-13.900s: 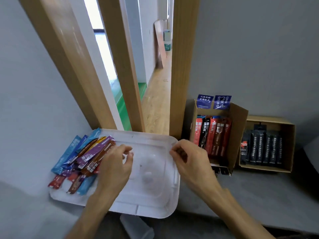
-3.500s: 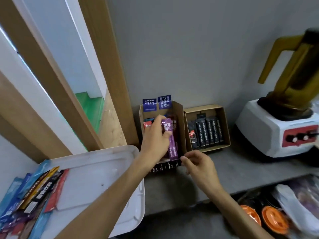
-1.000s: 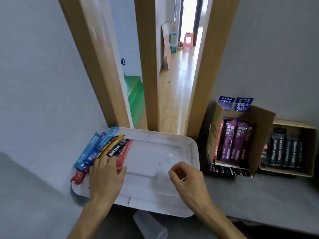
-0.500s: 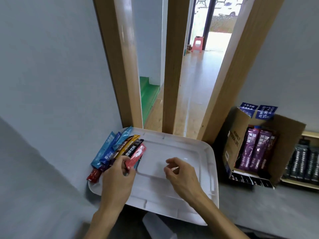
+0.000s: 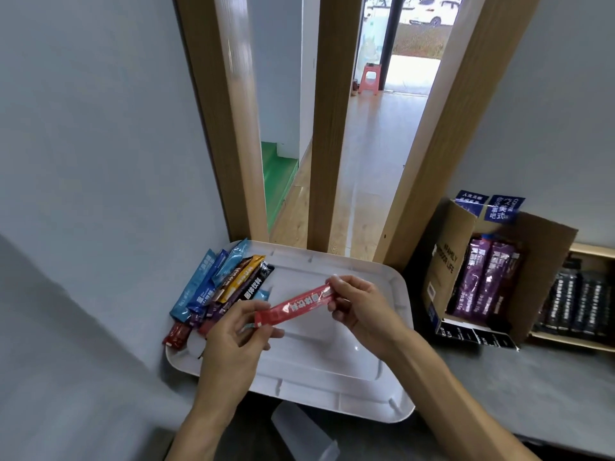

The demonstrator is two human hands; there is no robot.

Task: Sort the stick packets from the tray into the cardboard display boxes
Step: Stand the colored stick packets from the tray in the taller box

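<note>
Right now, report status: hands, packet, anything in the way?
Grips: left hand, right hand pinch red packet by its ends. Packet held above white tray. Nothing seen blocking cardboard box at right.

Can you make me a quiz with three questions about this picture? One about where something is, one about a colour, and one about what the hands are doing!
1. Where on the white tray does the pile of packets lie?
A) left end B) right end C) middle
2. What colour is the held packet?
A) green B) red C) white
3. How is it held?
A) by one hand alone B) by nobody, it lies on the tray C) left hand and right hand each pinch an end

Answers: 1 A, the pile sits along the tray's left edge. 2 B, it is bright red. 3 C, fingers of both hands pinch its two ends.
</note>
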